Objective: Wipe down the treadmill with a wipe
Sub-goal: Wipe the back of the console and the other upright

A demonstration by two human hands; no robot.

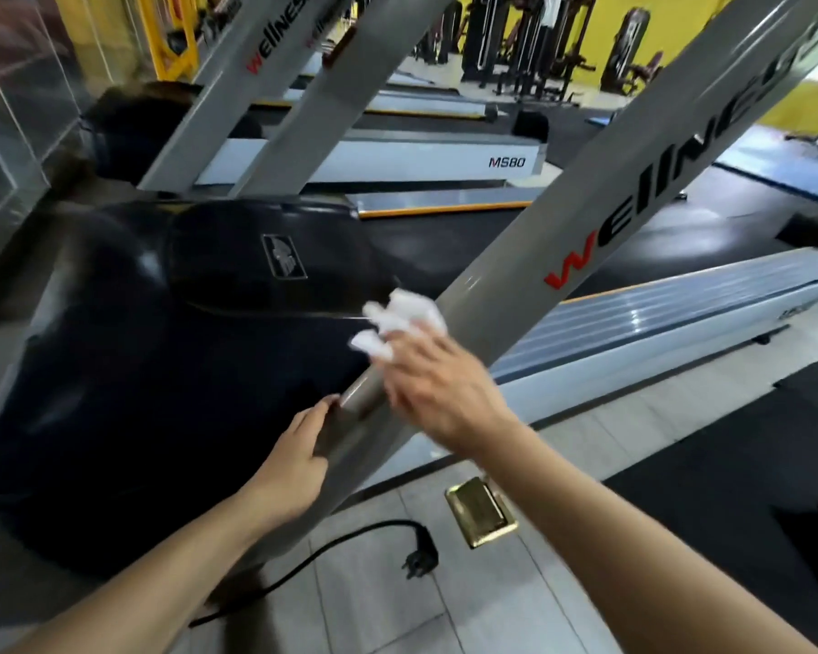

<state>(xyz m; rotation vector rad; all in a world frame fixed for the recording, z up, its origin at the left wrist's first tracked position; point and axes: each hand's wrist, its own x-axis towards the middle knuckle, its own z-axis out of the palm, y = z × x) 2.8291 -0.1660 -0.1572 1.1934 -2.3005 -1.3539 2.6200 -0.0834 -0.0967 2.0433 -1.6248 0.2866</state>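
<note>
Fingers (400, 342) of the right hand (438, 384) pinch a crumpled white wipe (404, 318) and press it vs the lower end of the treadmill's grey upright post (586, 205), just where the post meets the black motor cover (171, 332). Hand looks motion-blurred, so prob. mid-stroke. Wipe bunches out past the fingertips; part of it sits on the post's left edge, touching the cover's seam.

Left hand (298, 457) rests lower on the same post near its base, fingers fairly straight and laid along the post's left edge, thumb on the near face. Bracing, not gripping anything.

Step in hand: wiping the post's bottom section, w/ the wipe at the post/cover junction. Judging by where things lie, the task seems partway; can't tell which surfaces are already done, no visible wet streaks.

Next move prob. calls for running the wipe along the post's length, up toward the red lettering (633, 219), or sweeping across the glossy cover, keeping flat pressure so the bunched wipe doesn't snag at the seam. Left hand may need to shift out of the way if the stroke comes down to the base.

Floor beside the base: unplugged black power cord (419, 547) and a brass floor socket (480, 512), near each other, apart from the hands.
</note>
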